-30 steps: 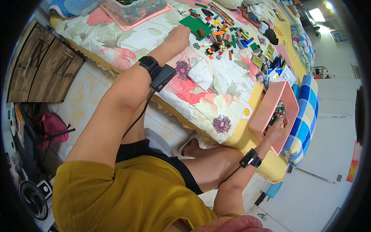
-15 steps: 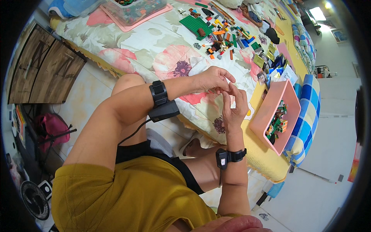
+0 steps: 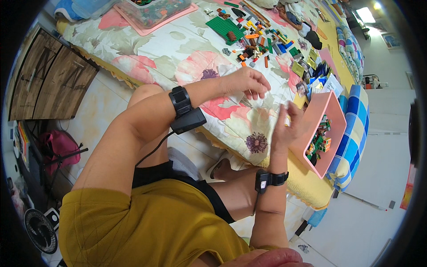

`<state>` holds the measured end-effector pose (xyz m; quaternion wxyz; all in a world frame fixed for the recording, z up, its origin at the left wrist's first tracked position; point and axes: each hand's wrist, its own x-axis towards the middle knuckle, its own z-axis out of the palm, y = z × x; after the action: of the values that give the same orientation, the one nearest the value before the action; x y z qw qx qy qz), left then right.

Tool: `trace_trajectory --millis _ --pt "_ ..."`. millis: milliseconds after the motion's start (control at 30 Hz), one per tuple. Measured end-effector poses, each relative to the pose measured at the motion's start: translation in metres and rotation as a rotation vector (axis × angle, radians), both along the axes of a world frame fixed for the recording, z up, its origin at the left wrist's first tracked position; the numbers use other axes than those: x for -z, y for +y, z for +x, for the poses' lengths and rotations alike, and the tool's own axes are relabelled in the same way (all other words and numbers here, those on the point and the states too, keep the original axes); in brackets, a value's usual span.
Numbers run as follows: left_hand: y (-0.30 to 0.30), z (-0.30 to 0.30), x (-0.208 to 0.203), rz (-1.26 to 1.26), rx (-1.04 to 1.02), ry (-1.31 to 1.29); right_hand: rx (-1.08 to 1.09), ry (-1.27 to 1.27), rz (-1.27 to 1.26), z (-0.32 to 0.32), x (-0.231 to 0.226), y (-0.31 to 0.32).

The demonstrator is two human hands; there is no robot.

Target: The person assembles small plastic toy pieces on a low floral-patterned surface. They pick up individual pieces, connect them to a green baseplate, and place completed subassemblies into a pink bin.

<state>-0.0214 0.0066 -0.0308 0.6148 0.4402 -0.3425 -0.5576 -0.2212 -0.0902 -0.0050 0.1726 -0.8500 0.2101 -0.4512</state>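
My left hand (image 3: 246, 83) hovers above the flowered bedsheet (image 3: 167, 50), its fingers curled toward the thumb. Whatever sits between those fingertips, if anything, is too small to make out. To its right, beside the pink bin (image 3: 316, 168), my right hand (image 3: 288, 124) is raised with thumb and fingers apart; it looks slightly blurred and I see nothing in it. Beyond both hands lies a spread of loose building bricks (image 3: 253, 39) in many colours. A green baseplate (image 3: 221, 29) lies at the left of these bricks.
The pink bin holds bricks and a puzzle cube (image 3: 326, 144). Foil packets (image 3: 318, 76) lie behind it. A clear tub of bricks (image 3: 155, 14) rests on a pink tray (image 3: 143, 32) at far left. A rolled checked quilt (image 3: 353, 133) borders the right side.
My hands were together at the fingertips and have separated. The right one moved right toward the pink bin, while the left stays nearly in place with fingers more curled.
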Motion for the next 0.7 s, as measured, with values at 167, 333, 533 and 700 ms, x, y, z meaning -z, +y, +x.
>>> trace_trajectory --millis 167,333,533,700 --pt "-0.001 0.04 0.004 0.018 -0.456 -0.216 0.277 -0.295 0.03 -0.032 -0.027 -0.041" --pt "0.012 0.091 0.01 0.16 -0.772 -0.434 0.648 -0.195 -0.034 -0.08 -0.049 -0.071" --pt "0.02 0.096 0.015 0.329 -0.78 -0.957 0.776 0.118 0.288 -0.124 -0.031 -0.108" --pt "0.009 0.077 0.022 0.368 -0.692 -1.338 0.761 0.379 0.25 -0.148 -0.012 -0.132"
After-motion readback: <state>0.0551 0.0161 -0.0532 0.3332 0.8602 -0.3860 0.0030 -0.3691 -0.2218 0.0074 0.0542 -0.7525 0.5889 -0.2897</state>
